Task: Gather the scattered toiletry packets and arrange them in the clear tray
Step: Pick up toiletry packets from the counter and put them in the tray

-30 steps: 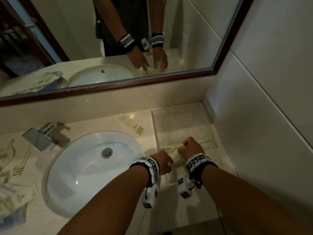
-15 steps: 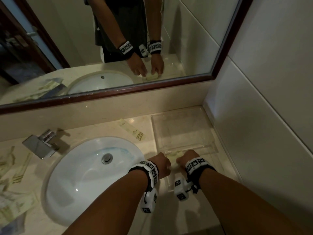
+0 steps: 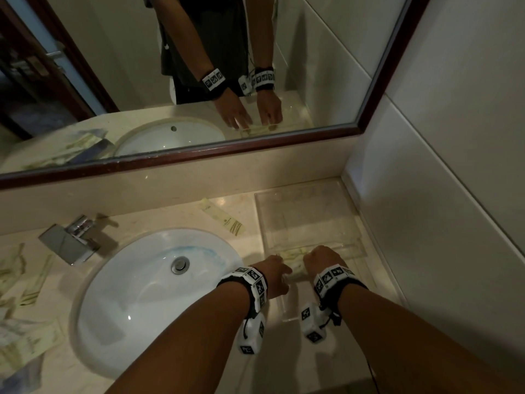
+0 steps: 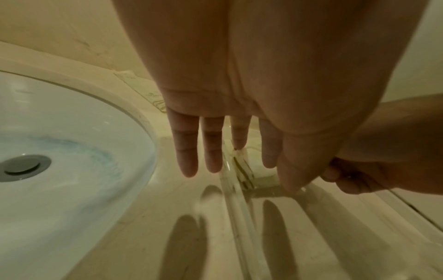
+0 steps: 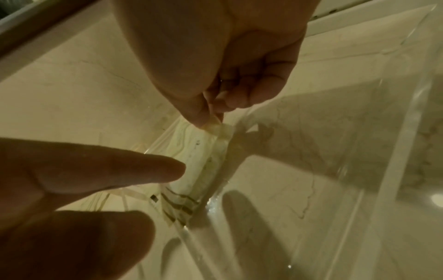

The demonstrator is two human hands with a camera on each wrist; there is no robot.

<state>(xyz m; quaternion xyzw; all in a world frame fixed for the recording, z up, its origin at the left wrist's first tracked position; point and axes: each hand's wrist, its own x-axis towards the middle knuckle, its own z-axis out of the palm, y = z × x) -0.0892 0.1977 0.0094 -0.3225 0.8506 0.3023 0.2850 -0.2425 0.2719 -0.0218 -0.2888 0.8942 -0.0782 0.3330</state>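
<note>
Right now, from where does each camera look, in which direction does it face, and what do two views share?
Head: sits high, looks down and forward at the sink, mirror and clear tray; shows both forearms, the left hand and right hand.
Left wrist: under the left palm, looks along straight fingers toward the tray's edge.
Right wrist: under the right hand, looks into the tray; thumb and finger pinch a packet.
Shared: both wrist views show that packet in the tray and the other hand.

Left hand (image 3: 274, 275) hangs with fingers (image 4: 189, 147) straight and spread; right hand (image 3: 321, 258) is curled, thumb and fingertips (image 5: 230, 102) pinching.
</note>
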